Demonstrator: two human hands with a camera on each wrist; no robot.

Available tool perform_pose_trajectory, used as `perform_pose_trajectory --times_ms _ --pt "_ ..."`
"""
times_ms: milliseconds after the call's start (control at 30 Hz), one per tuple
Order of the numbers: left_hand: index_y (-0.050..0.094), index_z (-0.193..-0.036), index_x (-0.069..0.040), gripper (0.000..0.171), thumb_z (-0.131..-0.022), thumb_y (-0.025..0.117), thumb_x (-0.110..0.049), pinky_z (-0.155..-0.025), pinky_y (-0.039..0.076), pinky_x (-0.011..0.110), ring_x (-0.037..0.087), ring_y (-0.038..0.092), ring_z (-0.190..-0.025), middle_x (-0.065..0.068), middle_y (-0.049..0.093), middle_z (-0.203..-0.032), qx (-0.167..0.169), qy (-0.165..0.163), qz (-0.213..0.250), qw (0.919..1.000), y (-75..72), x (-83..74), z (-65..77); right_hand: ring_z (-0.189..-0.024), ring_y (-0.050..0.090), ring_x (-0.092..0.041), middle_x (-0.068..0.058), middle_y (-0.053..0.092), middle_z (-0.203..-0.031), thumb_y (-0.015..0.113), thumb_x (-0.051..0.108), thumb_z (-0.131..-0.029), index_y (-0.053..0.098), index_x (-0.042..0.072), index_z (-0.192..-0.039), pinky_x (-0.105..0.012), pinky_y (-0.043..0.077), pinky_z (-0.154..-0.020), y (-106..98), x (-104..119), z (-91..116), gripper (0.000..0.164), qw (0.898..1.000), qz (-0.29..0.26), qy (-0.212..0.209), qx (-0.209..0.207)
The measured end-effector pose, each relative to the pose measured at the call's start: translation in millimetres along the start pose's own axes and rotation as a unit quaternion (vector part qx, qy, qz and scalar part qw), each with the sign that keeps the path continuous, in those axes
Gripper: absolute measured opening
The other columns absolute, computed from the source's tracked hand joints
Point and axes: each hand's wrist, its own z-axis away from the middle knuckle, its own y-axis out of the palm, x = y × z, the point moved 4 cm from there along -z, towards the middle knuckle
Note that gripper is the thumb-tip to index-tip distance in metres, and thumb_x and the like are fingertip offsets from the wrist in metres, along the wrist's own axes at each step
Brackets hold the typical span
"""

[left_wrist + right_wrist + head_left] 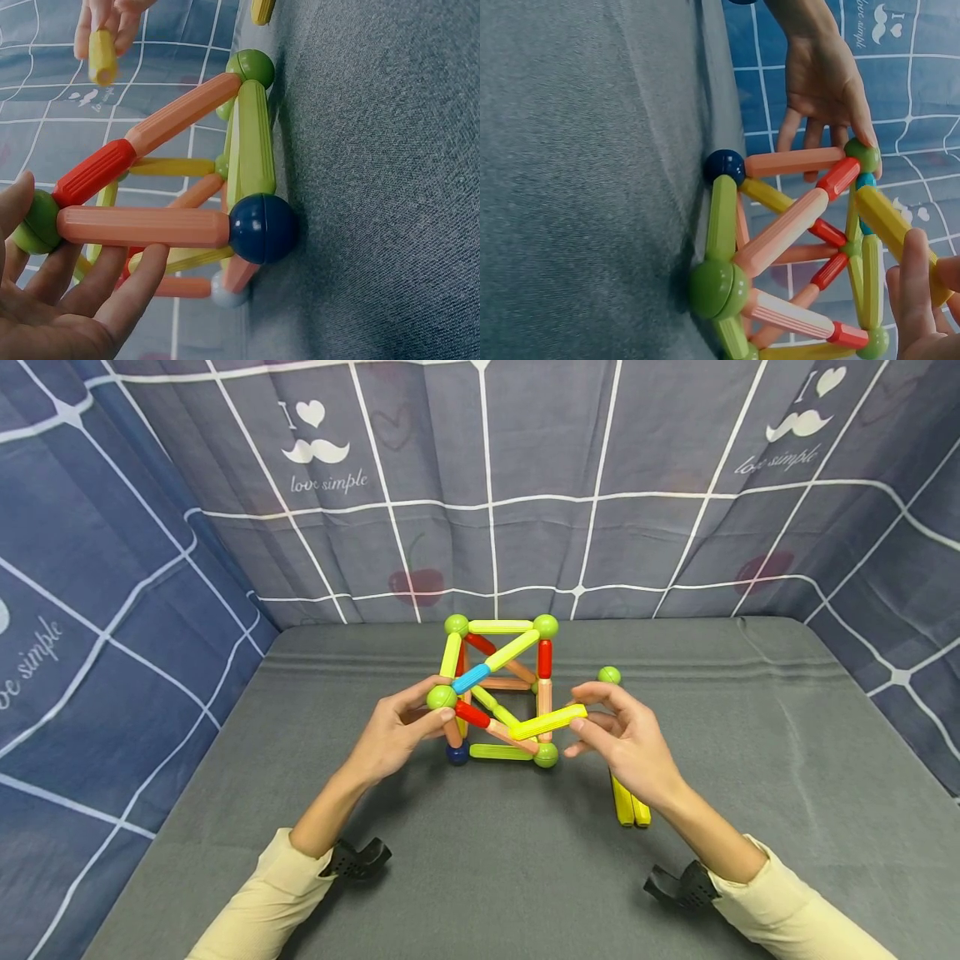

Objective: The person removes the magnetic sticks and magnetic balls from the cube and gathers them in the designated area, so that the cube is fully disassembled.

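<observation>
A box-shaped frame of magnetic rods and balls stands on the grey cloth. My left hand [390,735] pinches the green ball [442,697] at its upper near-left corner between thumb and fingers. Below that ball, an orange rod [142,226] leads down to a dark blue ball [262,229]. My right hand [630,739] pinches a yellow rod [549,722] by its right end. In the head view the rod's left end overlaps the slanting red [472,715] and orange rods. In the left wrist view the yellow rod's free end stands apart from the frame.
Two yellow rods [622,802] lie to the right, partly behind my right hand and forearm. A loose-looking green ball [609,675] sits beyond that hand. A checked curtain [540,460] rises behind the grey cloth [480,868] and at both sides.
</observation>
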Motion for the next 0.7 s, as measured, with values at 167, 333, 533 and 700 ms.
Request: perform_pose_trajectory --times_ms 167,333,533,700 --pt "0.058 -0.135 -0.008 0.039 -0.096 0.066 -0.009 -0.085 0.057 0.043 0.042 0.065 -0.103 0.018 0.063 -0.115 0.001 0.001 0.002 1.0000 -0.1 0.4 -0.2 -0.092 0.067 -0.021 -0.020 0.054 -0.115 0.061 -0.011 -0.091 0.054 -0.008 -0.121 -0.042 0.060 -0.061 -4 0 6 0.031 1.000 0.015 0.003 -0.008" --pt "0.058 -0.135 -0.008 0.039 -0.096 0.066 -0.009 -0.084 0.057 0.043 0.042 0.065 -0.103 0.018 0.063 -0.116 0.002 0.001 0.000 1.0000 0.0 0.5 -0.4 -0.091 0.065 -0.022 -0.015 0.056 -0.115 0.064 -0.010 -0.089 0.056 -0.008 -0.119 -0.040 0.060 -0.059 -7 -1 11 0.031 0.999 0.037 0.018 -0.014" --pt "0.059 -0.135 -0.009 0.039 -0.096 0.066 -0.010 -0.084 0.057 0.043 0.038 0.066 -0.102 0.017 0.063 -0.115 0.001 0.000 -0.005 1.0000 0.0 0.5 -0.6 -0.084 0.066 -0.021 -0.010 0.062 -0.113 0.067 -0.007 -0.089 0.060 -0.007 -0.120 -0.037 0.060 -0.059 -13 -5 16 0.032 0.998 0.049 0.035 -0.029" --pt "0.059 -0.135 -0.009 0.039 -0.096 0.066 -0.010 -0.084 0.058 0.042 0.039 0.066 -0.102 0.017 0.063 -0.116 0.002 0.000 -0.004 1.0000 0.1 0.1 -0.3 -0.066 0.066 -0.022 -0.011 0.058 -0.116 0.065 -0.003 -0.092 0.058 -0.004 -0.124 -0.039 0.059 -0.056 -21 -8 22 0.032 0.996 0.052 0.056 -0.035"
